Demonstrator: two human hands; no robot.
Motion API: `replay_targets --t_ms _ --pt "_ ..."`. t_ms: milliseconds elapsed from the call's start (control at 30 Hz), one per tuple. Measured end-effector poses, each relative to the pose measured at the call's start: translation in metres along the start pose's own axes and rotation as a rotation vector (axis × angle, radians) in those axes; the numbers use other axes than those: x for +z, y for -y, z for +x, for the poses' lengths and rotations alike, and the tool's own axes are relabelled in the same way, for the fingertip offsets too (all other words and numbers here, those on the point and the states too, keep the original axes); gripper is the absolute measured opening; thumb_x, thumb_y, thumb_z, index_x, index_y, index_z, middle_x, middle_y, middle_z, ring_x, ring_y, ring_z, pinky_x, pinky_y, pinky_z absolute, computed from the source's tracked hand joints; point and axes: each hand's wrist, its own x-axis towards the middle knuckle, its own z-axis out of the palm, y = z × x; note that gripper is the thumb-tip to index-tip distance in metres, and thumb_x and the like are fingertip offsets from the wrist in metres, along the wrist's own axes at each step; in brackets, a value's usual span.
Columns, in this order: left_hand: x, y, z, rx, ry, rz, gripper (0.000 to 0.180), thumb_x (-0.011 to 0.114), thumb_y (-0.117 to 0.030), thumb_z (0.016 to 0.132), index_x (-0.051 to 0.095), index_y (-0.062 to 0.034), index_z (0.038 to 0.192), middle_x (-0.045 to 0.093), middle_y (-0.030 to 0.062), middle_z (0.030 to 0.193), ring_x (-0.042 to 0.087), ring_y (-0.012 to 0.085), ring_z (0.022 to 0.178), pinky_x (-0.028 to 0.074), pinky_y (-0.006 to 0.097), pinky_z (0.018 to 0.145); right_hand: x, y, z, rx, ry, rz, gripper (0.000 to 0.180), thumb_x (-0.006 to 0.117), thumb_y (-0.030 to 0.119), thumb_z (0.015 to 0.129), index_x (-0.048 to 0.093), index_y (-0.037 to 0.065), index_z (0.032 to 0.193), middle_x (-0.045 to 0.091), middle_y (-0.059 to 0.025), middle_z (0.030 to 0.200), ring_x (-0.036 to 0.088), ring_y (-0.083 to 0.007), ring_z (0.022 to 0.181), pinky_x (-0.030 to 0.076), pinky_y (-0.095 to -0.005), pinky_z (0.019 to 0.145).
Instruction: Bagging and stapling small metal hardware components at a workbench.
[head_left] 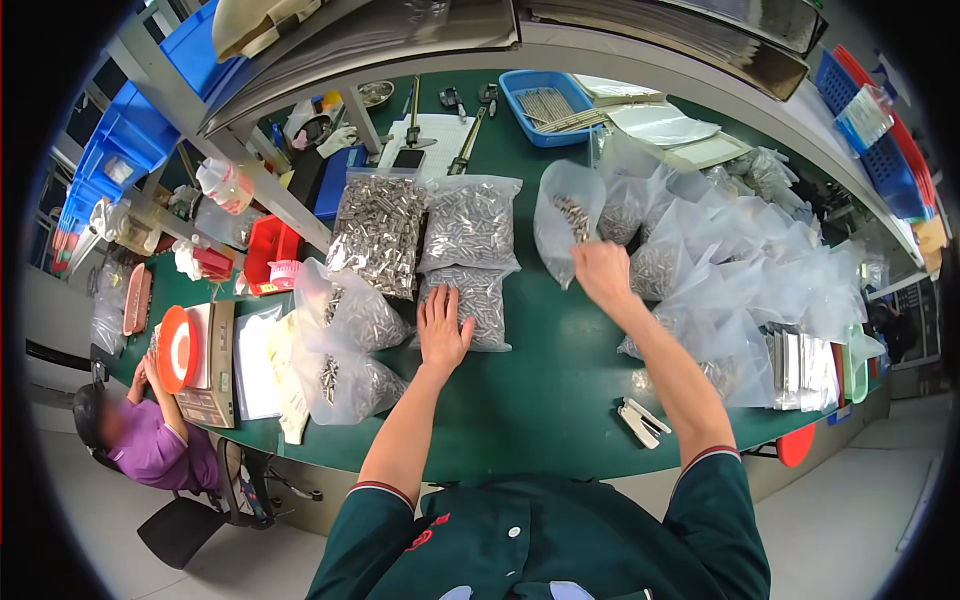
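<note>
My left hand (443, 325) lies with fingers spread on a clear plastic bag (488, 318) packed with small metal parts. Just beyond that one lie another filled bag (470, 228) and, to its left, a bag of larger shiny metal pieces (377, 225). Closed, my right hand (603, 272) pinches the lower right edge of an upright plastic bag (560, 240) with a few metal parts showing inside. Its fingertips are partly hidden behind the knuckles.
Open filled bags crowd the right (700, 290) and stand at left (350, 385). A white stapler (642, 422) lies near the front edge. A blue basket (545, 105), calipers (413, 130) and a scale (212, 385) are on the green table. At far left sits a person in purple (165, 445).
</note>
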Motion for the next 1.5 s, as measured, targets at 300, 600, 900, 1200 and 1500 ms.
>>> replay_targets --t_ms 300,600,900,1200,1500 --pt "-0.020 -0.043 0.005 -0.188 -0.103 -0.307 0.052 0.059 -0.035 0.083 0.047 -0.0006 0.120 0.041 0.0174 0.130 0.035 0.0327 0.123 0.025 0.047 0.102 -0.072 0.055 -0.171 -0.086 0.146 0.152 0.027 0.061 0.019 0.080 0.056 0.004 0.058 0.055 -0.0141 0.059 0.056 -0.0325 0.057 0.045 -0.0418 0.053" --pt "-0.139 -0.169 0.023 0.295 0.737 -0.334 0.021 0.061 -0.021 0.074 0.062 -0.0043 0.088 0.063 0.0153 0.085 0.061 0.0330 0.082 0.047 0.044 0.071 -0.114 0.071 -0.262 -0.047 0.198 0.140 0.023 0.065 0.016 0.076 0.055 0.006 0.058 0.054 -0.0091 0.058 0.056 -0.0270 0.056 0.045 -0.0372 0.052" --pt "-0.140 -0.142 -0.033 0.212 0.456 -0.508 0.009 0.056 -0.005 0.072 0.064 -0.0024 0.073 0.062 0.0146 0.065 0.060 0.0336 0.062 0.047 0.042 0.057 -0.118 0.063 -0.276 -0.189 0.088 0.121 0.020 0.068 0.013 0.072 0.053 0.009 0.060 0.052 -0.0050 0.057 0.054 -0.0229 0.055 0.043 -0.0342 0.051" --pt "-0.187 -0.118 -0.126 -0.485 0.443 -0.802 0.010 0.059 -0.001 0.080 0.065 0.0058 0.083 0.059 0.0028 0.058 0.053 0.0067 0.053 0.042 0.021 0.049 -0.117 0.060 -0.278 -0.376 0.233 0.207 0.019 0.069 0.016 0.072 0.053 0.008 0.063 0.049 -0.0027 0.060 0.052 -0.0197 0.058 0.039 -0.0322 0.052" --pt "-0.195 -0.081 -0.151 -0.171 0.612 -0.959 0.057 0.067 -0.031 0.077 0.051 -0.0043 0.125 0.047 0.0121 0.130 0.041 0.0243 0.123 0.033 0.038 0.102 -0.114 0.062 -0.302 -0.030 0.227 0.655 0.056 0.076 0.010 0.066 0.054 0.005 0.118 0.064 -0.0086 0.087 0.060 -0.0253 0.078 0.048 -0.0341 0.069"
